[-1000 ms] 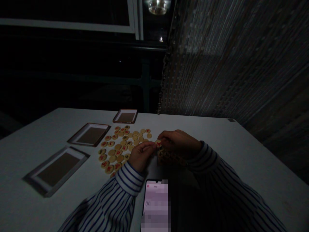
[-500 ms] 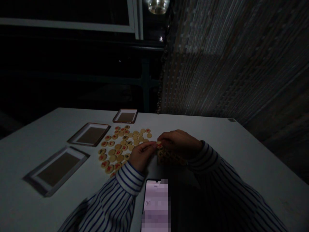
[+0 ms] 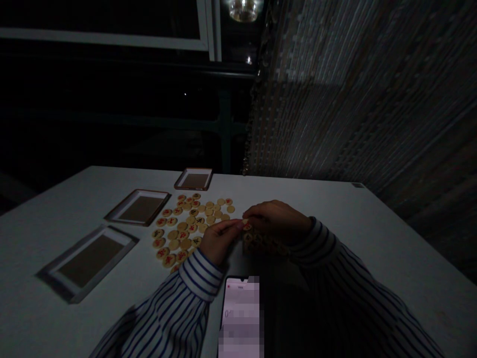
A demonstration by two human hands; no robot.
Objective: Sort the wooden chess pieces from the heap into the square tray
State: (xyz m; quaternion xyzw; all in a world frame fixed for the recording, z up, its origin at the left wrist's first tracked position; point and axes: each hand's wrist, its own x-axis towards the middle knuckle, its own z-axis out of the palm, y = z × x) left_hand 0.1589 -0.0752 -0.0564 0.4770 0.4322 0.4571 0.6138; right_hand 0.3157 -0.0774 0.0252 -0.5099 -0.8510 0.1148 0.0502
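Observation:
My left hand (image 3: 219, 242) reaches in from the left, thumb and fingertips pinched at a round wooden xiangqi piece (image 3: 245, 222). My right hand (image 3: 278, 219) curls over from the right, its fingertips meeting the same piece; its palm side is in shadow. Right below both hands are rows of xiangqi pieces (image 3: 257, 239) with red and dark characters, lined up close together. Whether a box holds these rows is too dark to tell. Loose xiangqi pieces (image 3: 185, 244), some showing characters and some plain, are spread beside my left hand.
Three shallow rectangular trays or lids stand on the white table (image 3: 324, 199): a near one (image 3: 119, 236), a middle one (image 3: 128, 193) and a far one (image 3: 194, 169). A lit phone (image 3: 240, 318) lies at the near edge. A bead curtain (image 3: 316, 99) hangs behind the table's right side.
Almost nothing has moved. Both hands stay together at the piece above the rows, with only a tiny shift of the fingers.

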